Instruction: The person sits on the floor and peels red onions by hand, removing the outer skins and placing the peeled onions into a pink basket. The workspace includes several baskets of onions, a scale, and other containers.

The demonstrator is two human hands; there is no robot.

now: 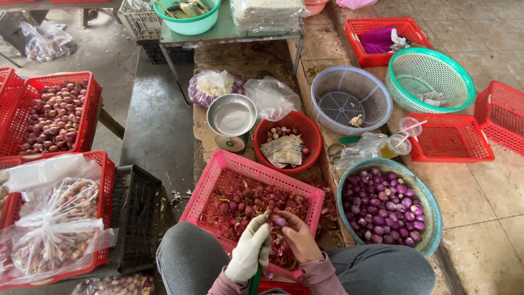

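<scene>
Over pink basket [218, 180] of peelings, one peeled shallot [280, 221] pinched in right hand [299, 236] fingers [288, 217], gloved left hand [251, 248] fingers curled touching it, one teal bowl [431, 218] of many peeled shallots at right, two hands

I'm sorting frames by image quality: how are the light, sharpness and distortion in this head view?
Head view: soft, even daylight with faint shadows; mild glare on the metal scale pan; wide-angle bending toward the edges; the left hand, right hand and the shallot between them look slightly soft; the basket of peeled shallots is sharp.
</scene>
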